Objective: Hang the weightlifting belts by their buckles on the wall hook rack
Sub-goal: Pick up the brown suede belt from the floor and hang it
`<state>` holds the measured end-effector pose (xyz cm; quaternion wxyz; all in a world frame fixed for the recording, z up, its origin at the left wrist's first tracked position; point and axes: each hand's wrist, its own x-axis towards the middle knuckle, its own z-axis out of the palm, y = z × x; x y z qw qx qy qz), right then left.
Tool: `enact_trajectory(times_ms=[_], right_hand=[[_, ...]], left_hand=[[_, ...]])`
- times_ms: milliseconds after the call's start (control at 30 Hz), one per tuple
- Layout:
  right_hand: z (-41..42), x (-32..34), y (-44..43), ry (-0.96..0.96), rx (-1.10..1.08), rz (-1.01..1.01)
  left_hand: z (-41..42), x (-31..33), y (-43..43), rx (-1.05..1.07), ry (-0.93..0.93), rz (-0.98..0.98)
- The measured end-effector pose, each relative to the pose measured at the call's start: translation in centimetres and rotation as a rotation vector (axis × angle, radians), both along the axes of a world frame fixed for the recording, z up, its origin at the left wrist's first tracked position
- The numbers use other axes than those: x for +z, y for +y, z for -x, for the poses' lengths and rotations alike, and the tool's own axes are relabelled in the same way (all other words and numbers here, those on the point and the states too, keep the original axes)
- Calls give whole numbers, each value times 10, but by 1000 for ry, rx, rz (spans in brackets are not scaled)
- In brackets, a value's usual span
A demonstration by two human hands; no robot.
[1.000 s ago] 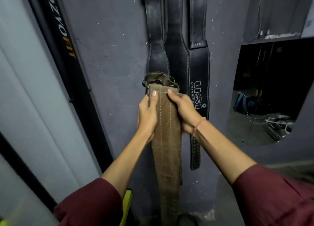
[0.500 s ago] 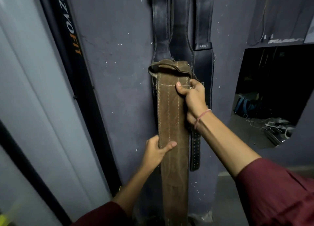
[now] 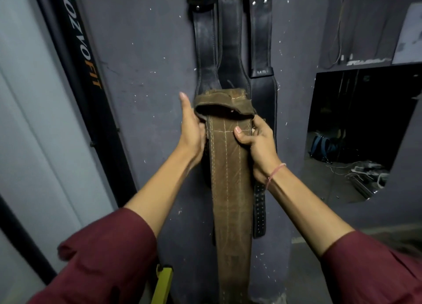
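A brown suede weightlifting belt (image 3: 228, 178) hangs down in front of me, its top end folded into a loop. My left hand (image 3: 190, 132) grips the belt's left edge just under the loop, forefinger pointing up. My right hand (image 3: 258, 141) grips the right edge, thumb across the front. Behind it several black leather belts (image 3: 210, 43) hang on the grey wall; one wears a "USI" keeper (image 3: 261, 71). The hook rack is out of view above.
A black slanted bar marked "PROZVOFIT" (image 3: 84, 59) leans at the left beside a white panel. A dark wall opening (image 3: 360, 132) at the right shows a bag and cables on the floor. A yellow piece (image 3: 163, 283) sits low near my left sleeve.
My left hand has risen from the belt's middle to just under the folded top. My right hand has kept its hold near the top, and the belt sits a little lower in view.
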<state>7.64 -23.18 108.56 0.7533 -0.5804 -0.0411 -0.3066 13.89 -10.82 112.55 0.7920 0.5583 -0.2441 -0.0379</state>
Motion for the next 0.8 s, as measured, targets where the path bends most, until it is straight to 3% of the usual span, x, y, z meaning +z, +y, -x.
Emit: enact_trajectory(times_ms=[133, 367, 600, 800], right_hand=[[4, -3, 1, 3, 12, 12], [7, 2, 2, -18, -4, -79], [7, 8, -2, -59, -6, 66], [4, 14, 0, -135, 170, -217]], left_hand=[[-5, 22, -5, 21, 13, -96], [3, -7, -17, 166, -135, 12], [3, -11, -9, 213, -128, 112], [0, -11, -5, 200, -154, 78]])
